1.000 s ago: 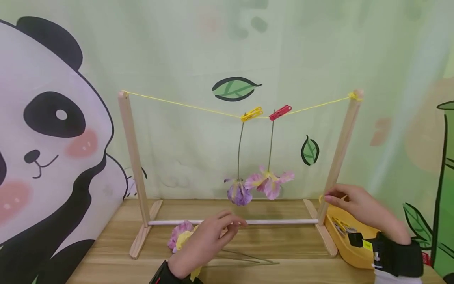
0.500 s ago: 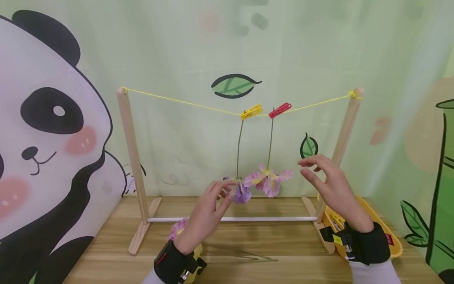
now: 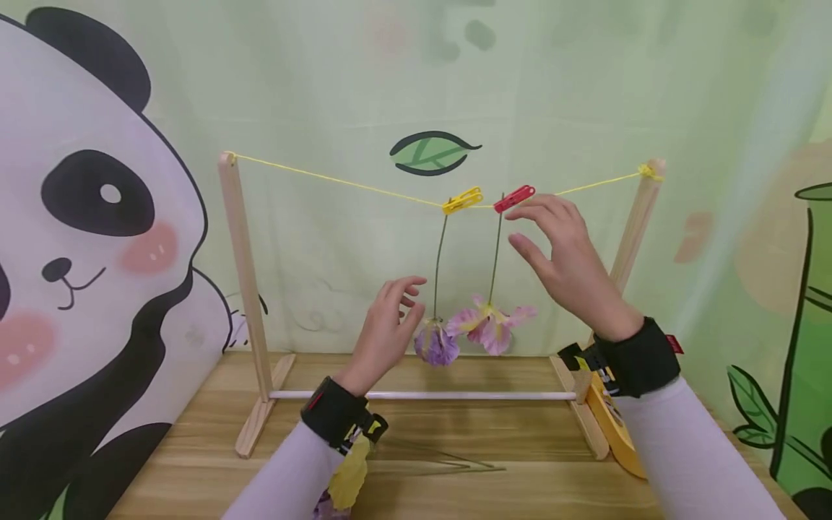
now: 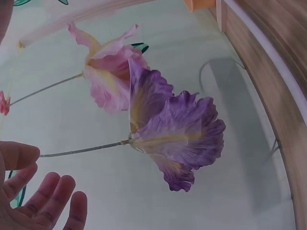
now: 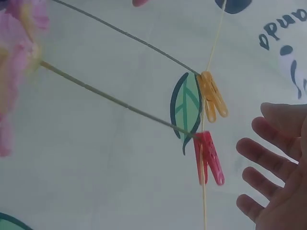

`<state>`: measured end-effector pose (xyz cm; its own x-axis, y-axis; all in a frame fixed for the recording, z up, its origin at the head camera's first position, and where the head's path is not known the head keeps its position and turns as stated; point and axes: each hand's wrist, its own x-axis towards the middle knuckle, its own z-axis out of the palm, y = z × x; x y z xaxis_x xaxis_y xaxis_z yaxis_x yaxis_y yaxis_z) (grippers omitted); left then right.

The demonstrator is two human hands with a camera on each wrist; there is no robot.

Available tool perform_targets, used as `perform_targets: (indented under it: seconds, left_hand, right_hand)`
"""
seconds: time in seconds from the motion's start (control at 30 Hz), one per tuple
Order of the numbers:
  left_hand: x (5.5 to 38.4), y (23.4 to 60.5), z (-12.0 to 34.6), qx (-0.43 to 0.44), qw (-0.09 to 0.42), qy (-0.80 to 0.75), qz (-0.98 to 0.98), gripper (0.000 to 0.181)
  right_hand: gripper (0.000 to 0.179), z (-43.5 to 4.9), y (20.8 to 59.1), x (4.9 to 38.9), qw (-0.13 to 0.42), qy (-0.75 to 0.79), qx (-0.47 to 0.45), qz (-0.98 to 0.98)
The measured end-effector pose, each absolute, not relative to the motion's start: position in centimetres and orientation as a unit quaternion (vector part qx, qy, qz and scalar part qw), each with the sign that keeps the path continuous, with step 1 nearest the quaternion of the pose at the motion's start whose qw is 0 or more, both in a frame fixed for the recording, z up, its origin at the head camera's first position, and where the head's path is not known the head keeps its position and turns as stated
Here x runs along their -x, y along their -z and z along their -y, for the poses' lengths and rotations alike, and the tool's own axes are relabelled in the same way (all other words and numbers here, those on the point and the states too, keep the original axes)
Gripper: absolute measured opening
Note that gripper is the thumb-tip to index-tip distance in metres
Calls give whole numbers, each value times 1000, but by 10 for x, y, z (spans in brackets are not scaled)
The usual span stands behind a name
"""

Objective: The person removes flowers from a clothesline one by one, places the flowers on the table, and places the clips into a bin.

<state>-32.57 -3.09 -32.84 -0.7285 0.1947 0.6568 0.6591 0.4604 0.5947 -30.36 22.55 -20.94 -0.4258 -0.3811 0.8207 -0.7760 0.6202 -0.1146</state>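
Two artificial flowers hang head-down from a yellow string [image 3: 338, 181]. The purple flower [image 3: 436, 342] is held by a yellow clothespin [image 3: 462, 201], the pink flower [image 3: 492, 326] by a red clothespin [image 3: 514, 198]. My left hand [image 3: 387, 325], fingers loosely bent and holding nothing, is just left of the purple flower's stem [image 4: 81, 150]. Close below and right of the red clothespin, my right hand [image 3: 564, 261] has thumb and fingers spread apart with nothing between them. In the right wrist view a gap separates the fingers from both clothespins.
Wooden posts [image 3: 243, 274] joined by a white bar [image 3: 481, 395] carry the string. More flowers [image 3: 349, 473] with long stems lie on the table [image 3: 201, 433], partly behind my left forearm. A yellow tray [image 3: 617, 433] stands at right, largely covered by my right arm.
Both hands have risen from low over the table. The right went up and left from beside the tray to the red clothespin; the left went up beside the purple flower's stem.
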Motion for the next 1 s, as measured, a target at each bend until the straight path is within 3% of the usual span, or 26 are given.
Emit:
perform_targets:
  seconds: [0.27,0.5,1.0]
  left_hand:
    - [338,324,27,265,219,464,817,49]
    - [347,320,22,275,224,459,814,58]
    - [361,314,12,260,204,495,803,57]
  right_hand:
    - [33,-202,184,324,392,-181,-356,829]
    - [38,-190,167,337,355,-123,-341,862]
    - [31,-179,151,349,292,-80,-325,896]
